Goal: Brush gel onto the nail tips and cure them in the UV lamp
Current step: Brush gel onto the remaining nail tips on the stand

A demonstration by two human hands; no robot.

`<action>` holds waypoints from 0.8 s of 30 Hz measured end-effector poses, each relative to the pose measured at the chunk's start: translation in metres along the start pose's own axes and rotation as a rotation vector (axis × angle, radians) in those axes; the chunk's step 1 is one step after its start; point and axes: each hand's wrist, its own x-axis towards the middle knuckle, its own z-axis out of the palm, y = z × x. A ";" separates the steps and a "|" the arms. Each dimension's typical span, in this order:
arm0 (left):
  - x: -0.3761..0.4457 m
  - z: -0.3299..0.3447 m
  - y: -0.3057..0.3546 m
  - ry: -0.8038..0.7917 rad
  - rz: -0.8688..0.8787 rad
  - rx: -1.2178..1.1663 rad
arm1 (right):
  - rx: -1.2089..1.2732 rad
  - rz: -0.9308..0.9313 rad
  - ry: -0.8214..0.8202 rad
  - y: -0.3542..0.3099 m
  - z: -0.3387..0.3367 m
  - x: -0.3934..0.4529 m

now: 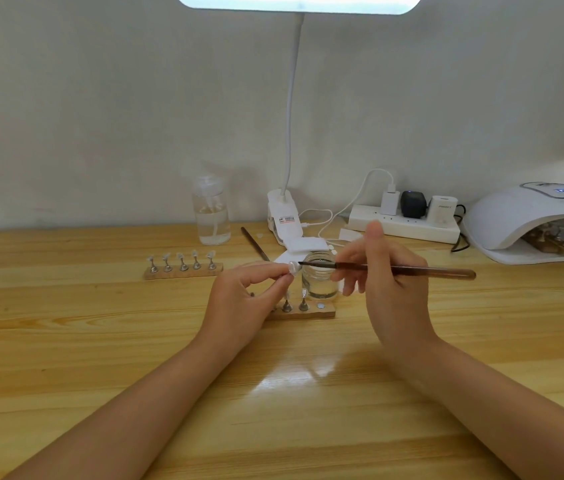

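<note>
On the wooden table (65,341) a clear pump bottle (211,216), a clip lamp (284,216), a power strip (405,226) and a second brush (254,244) are seen at the back. A wooden rack (183,273) with five nail tips is set to the left. A second rack (308,311) is partly hidden behind the left hand (239,303), with a small glass jar (318,278) just behind it. The UV lamp (533,223) is placed at the far right, with a rack inside. A nail tip (293,267) is pinched between the left fingers (273,271). A brush (394,269) is gripped by the curled fingers of the right hand (391,289), its bristles touching the tip above the jar.
</note>
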 end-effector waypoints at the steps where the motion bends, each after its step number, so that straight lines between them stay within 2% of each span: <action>1: 0.000 0.000 0.000 -0.006 0.004 -0.013 | 0.010 0.023 0.014 0.000 0.000 0.000; 10: 0.000 0.000 -0.001 -0.005 0.013 -0.030 | -0.030 0.003 0.039 0.003 -0.002 0.002; 14: 0.000 0.000 -0.001 -0.003 0.034 -0.007 | -0.078 -0.102 0.090 0.002 -0.004 0.004; 20: -0.001 0.000 0.000 -0.014 0.044 -0.017 | -0.118 -0.103 -0.061 0.009 -0.007 0.001; 24: -0.001 0.000 0.002 -0.033 0.069 -0.019 | -0.441 -0.293 -0.212 0.015 -0.010 0.004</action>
